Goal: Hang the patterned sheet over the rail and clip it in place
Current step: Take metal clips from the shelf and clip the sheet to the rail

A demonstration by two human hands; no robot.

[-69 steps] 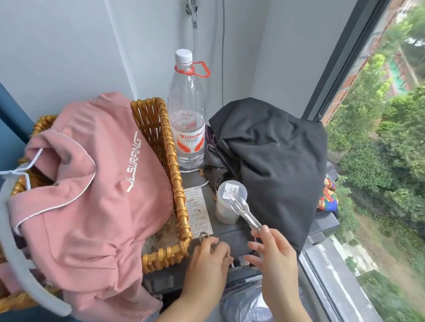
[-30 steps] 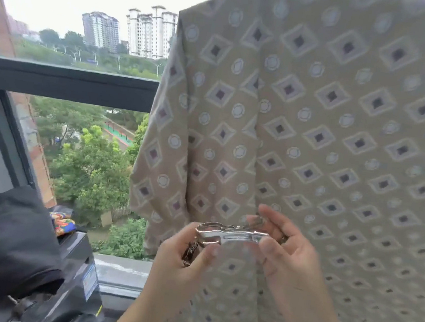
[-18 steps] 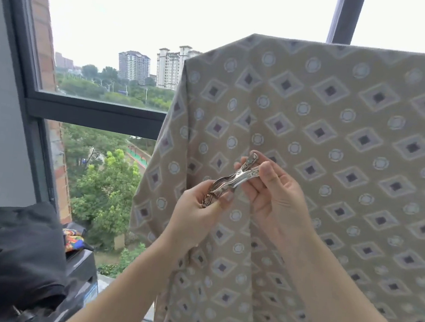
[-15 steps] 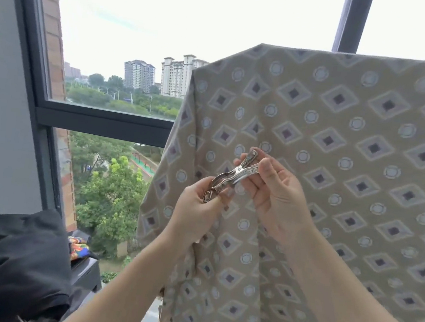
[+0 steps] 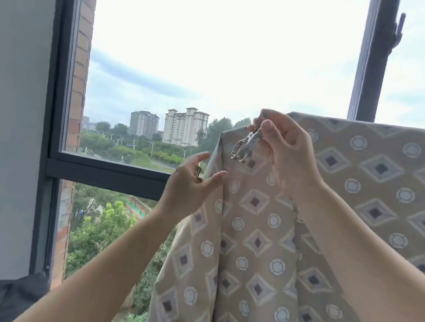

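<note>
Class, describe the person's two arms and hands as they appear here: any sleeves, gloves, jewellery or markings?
Both forearms are bare up to the frame edge, with no sleeves in view. The left hand and right hand wear no gloves. No watch, bracelet or markings show on either wrist.

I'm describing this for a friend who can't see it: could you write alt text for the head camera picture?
A person's right hand holds a metal clip at the top corner of a beige patterned sheet that hangs before a window. The left hand is at the sheet's edge, with something small and metallic in it. Trees and tower blocks lie outside.
</note>
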